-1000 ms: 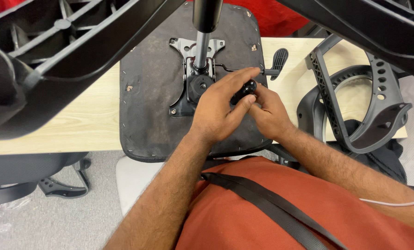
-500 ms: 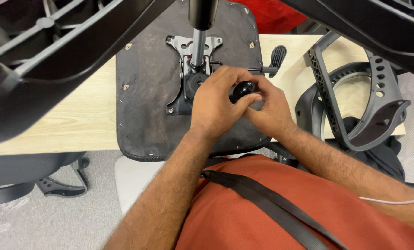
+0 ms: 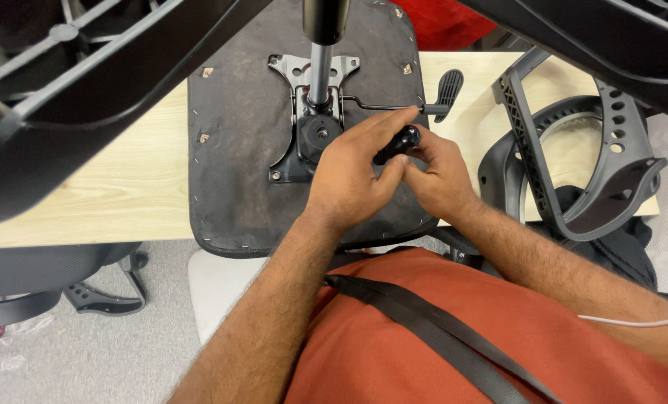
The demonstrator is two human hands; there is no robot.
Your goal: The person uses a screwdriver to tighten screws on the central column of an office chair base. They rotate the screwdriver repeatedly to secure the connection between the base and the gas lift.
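An upturned office chair seat [image 3: 244, 150] lies on a pale wooden table [image 3: 124, 187], its dark underside up. A metal tilt mechanism [image 3: 311, 131] is bolted to it, with a gas-lift column [image 3: 322, 52] rising toward me and a lever with a black paddle [image 3: 447, 88] sticking out to the right. My left hand [image 3: 352, 176] and my right hand [image 3: 435, 176] meet over the seat, both closed around a small black tool handle [image 3: 399, 142] just right of the mechanism. What the tool's tip touches is hidden by my fingers.
Black spokes of the chair's star base [image 3: 102, 82] cross the top of the view, close to the camera. A grey plastic chair back frame with armrest [image 3: 580, 157] lies at the right. Another chair's base [image 3: 87, 295] stands on the grey floor at lower left.
My hands have shifted slightly on the black handle, turning it; the left fingers now lie more over the top. The view has shifted a little.
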